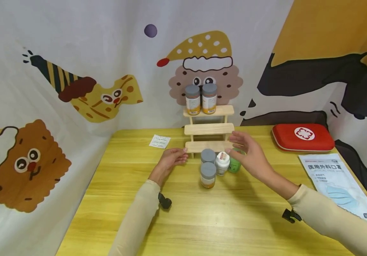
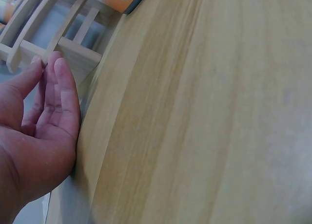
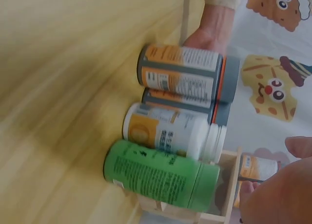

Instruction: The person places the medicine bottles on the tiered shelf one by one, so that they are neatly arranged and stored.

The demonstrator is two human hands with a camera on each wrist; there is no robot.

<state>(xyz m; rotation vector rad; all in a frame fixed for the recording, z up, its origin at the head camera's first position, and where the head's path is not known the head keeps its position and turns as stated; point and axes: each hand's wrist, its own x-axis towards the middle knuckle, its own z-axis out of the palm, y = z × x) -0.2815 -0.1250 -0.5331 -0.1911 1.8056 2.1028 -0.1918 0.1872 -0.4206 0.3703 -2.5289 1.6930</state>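
Note:
A small three-step wooden rack (image 1: 209, 128) stands at the back of the table. My left hand (image 1: 172, 157) pinches the left end of its lowest step between thumb and fingertips, as the left wrist view shows. Two grey-capped bottles (image 1: 201, 101) stand on the top step. In front of the rack, two more grey-capped bottles (image 3: 180, 70), a white bottle (image 3: 168, 131) and a green bottle (image 3: 156, 173) stand upright close together. My right hand (image 1: 250, 156) is beside the rack's right end, over the green bottle, fingers extended and holding nothing. It partly hides the green bottle in the head view.
A small white packet (image 1: 160, 141) lies left of the rack. At the right are a red first-aid case (image 1: 303, 137) and a face mask package (image 1: 340, 188). A printed curtain (image 1: 132, 64) hangs right behind the table (image 1: 202, 224).

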